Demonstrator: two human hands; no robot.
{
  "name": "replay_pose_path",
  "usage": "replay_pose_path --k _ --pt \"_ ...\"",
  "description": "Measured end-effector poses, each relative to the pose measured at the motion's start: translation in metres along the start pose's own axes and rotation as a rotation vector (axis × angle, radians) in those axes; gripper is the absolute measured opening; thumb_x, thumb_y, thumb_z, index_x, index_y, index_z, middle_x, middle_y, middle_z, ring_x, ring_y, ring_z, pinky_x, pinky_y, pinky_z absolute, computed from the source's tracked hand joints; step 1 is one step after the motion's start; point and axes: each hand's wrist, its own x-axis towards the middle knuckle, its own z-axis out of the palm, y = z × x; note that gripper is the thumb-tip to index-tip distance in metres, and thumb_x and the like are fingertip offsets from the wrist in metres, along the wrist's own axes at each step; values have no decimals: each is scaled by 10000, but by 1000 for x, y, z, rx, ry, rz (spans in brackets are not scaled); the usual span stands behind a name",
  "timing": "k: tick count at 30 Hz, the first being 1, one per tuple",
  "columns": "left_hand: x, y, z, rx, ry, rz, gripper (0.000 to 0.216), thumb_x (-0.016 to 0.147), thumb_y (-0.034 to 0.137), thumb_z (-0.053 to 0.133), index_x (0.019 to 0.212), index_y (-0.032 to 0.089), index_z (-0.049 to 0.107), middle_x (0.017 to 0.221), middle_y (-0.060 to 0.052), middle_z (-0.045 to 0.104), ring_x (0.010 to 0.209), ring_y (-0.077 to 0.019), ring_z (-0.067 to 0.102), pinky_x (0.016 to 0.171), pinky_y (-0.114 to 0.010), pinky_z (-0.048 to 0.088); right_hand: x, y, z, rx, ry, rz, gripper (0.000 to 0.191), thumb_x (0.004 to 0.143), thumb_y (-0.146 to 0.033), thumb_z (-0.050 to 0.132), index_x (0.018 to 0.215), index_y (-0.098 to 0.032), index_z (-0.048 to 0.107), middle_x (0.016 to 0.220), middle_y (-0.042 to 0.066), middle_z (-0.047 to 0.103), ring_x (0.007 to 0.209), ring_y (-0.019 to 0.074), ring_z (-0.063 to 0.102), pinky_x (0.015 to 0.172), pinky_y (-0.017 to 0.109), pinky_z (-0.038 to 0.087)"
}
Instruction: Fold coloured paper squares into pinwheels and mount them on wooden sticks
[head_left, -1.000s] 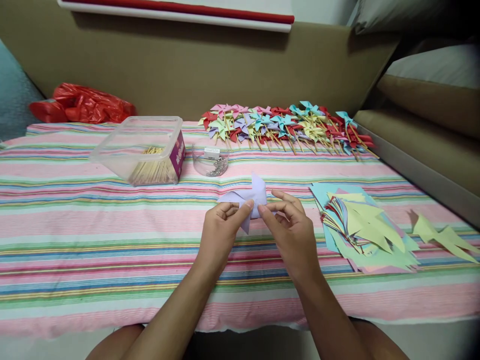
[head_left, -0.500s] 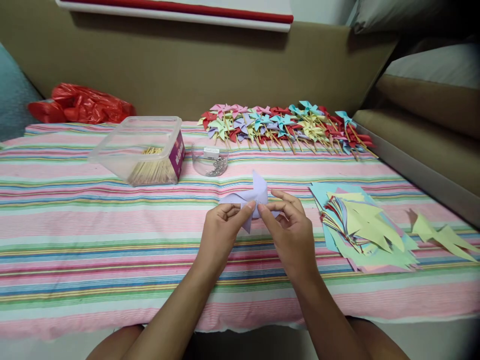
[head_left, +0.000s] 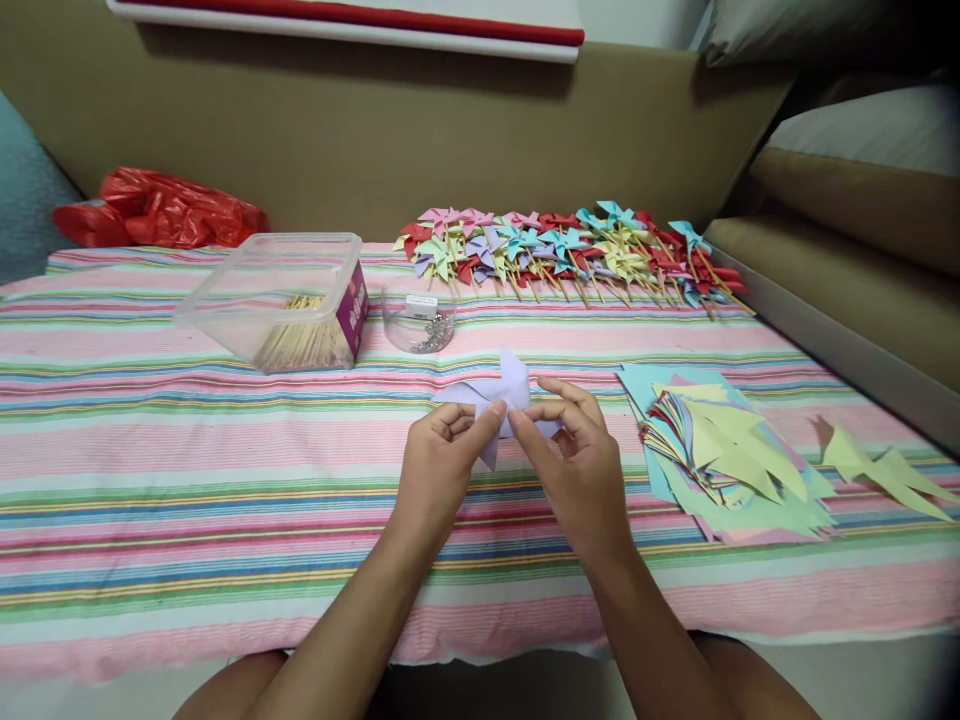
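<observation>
A lavender paper pinwheel (head_left: 513,378), its blades folded toward the middle, is held above the striped cloth. My left hand (head_left: 441,455) pinches it from the left, thumb near its centre. From the right, my right hand (head_left: 581,460) grips it between thumb and index finger, with the other fingers partly raised. Both thumb tips almost meet at the pinwheel's middle, so whatever lies beneath them is hidden. No stick shows on this pinwheel.
Beyond my hands stand a clear plastic box (head_left: 247,300) of wooden sticks and a round clear container (head_left: 405,330) with small metal pieces. Several finished pinwheels (head_left: 562,250) lie at the back. Cut paper sheets (head_left: 735,450) are piled right, beside a yellow cut-out (head_left: 885,470). A red plastic bag (head_left: 172,210) sits back left.
Both hands and the pinwheel have shifted very slightly left in the picture. The grip on the pinwheel looks almost the same, and the other things stay in place.
</observation>
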Motion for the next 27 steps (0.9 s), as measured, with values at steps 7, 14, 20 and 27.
replay_pose_path --k 7,14,20,27 --pt "3 -1 -6 -178 25 -125 287 757 396 808 688 154 671 636 36 574 590 -91 466 590 -217 384 6 -3 -12 -135 -155 -311 152 832 -308 773 949 -252 692 1348 96 534 1136 244 636 1031 472 502" --pt "1 -1 -5 -106 2 -82 269 784 399 789 740 148 703 691 16 604 644 -107 485 640 -237 395 7 -1 -11 -124 -128 -320 76 877 -297 728 872 -241 678 1340 91 541 1017 217 677 984 475 534" --pt "0 2 -4 -51 47 -20 345 778 394 789 615 153 603 590 41 518 584 -95 427 578 -233 342 6 2 -9 -165 -103 -321 104 849 -308 749 874 -241 673 1285 106 576 1225 284 590 1038 509 497" --pt "0 -2 -5 -42 39 -26 450 724 448 809 562 173 492 561 51 440 550 -95 383 534 -242 301 4 1 -10 -139 -112 -309 106 859 -335 736 871 -244 682 1347 103 549 1062 251 654 965 494 527"
